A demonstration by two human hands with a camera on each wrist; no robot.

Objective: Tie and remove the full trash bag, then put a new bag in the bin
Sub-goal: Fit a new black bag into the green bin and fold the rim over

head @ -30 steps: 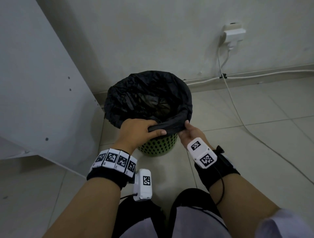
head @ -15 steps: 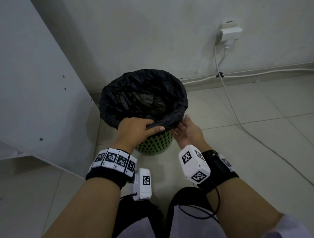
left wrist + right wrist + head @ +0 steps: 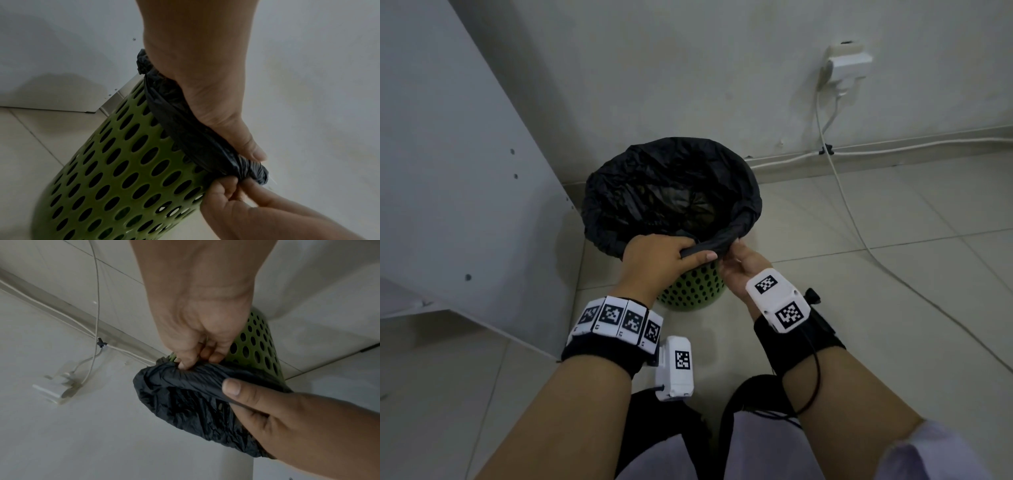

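A black trash bag (image 3: 671, 192) lines a green perforated bin (image 3: 690, 294) on the tiled floor, its edge folded over the rim. My left hand (image 3: 661, 257) grips the rolled bag edge on the near rim, thumb pressed along it. My right hand (image 3: 736, 260) pinches the same rolled edge just to the right. In the left wrist view the left hand (image 3: 216, 113) lies over the bag (image 3: 185, 129) above the bin wall (image 3: 115, 178). In the right wrist view the right hand (image 3: 197, 344) pinches the bunched bag (image 3: 185, 402) at the rim.
A white cabinet panel (image 3: 448, 205) stands close on the bin's left. The wall (image 3: 688, 68) is right behind it, with a socket and plug (image 3: 846, 65) and a white cable (image 3: 859, 233) trailing over the floor on the right. My knees are at the bottom.
My right hand has turned and closed its fingers on the rolled bag edge beside the left thumb. The left hand keeps its grip on the near rim.
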